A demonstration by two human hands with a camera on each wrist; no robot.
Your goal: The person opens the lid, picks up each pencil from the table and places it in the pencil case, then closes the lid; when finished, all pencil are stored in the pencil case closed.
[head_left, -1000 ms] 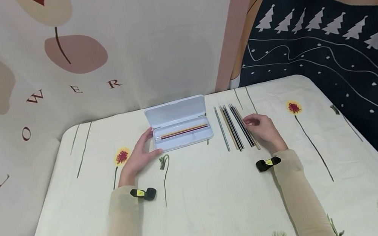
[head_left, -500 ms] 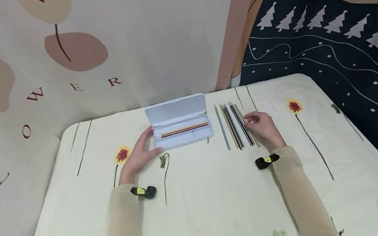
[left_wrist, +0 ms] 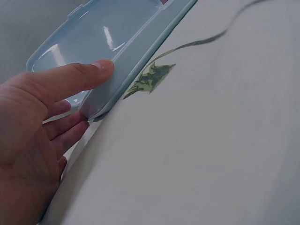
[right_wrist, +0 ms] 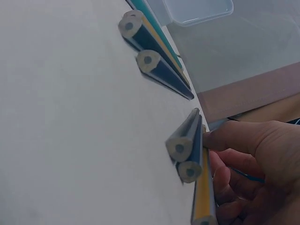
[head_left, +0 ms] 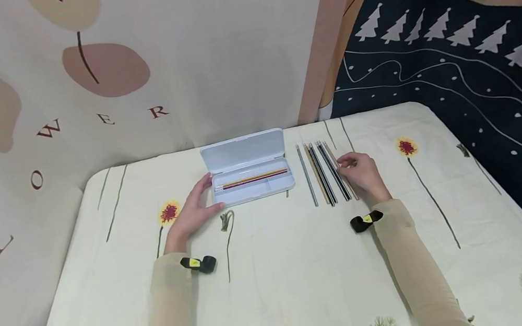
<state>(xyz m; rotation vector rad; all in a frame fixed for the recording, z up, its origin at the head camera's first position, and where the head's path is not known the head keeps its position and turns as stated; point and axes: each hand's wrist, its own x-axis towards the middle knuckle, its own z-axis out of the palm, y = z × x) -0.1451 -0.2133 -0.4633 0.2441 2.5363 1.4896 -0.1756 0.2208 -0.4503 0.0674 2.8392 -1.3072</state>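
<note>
The pale blue pencil case (head_left: 244,196) lies with its lid (head_left: 243,152) raised, a yellow pencil and a dark red pencil (head_left: 258,181) in its long compartment. My left hand (head_left: 192,217) holds its left end; the left wrist view has the thumb (left_wrist: 101,70) on the front wall and fingers round the corner. To the right of the case, several pencils lie roughly side by side. My right hand (head_left: 365,176) pinches the rightmost one, a yellow pencil (right_wrist: 203,192), whose far side is partly hidden by fingers. Dark blue pencils (right_wrist: 190,171) lie right beside it.
A teal pencil (head_left: 307,175) lies nearest the case, left of the other loose pencils. The table (head_left: 280,266) has a white flower-print cloth. Behind it hangs a pale printed curtain (head_left: 234,81), with a dark tree-pattern cloth (head_left: 422,69) at the right.
My right hand and wrist have shifted very slightly up and left in the head view. The left hand, the case and the other pencils look unmoved.
</note>
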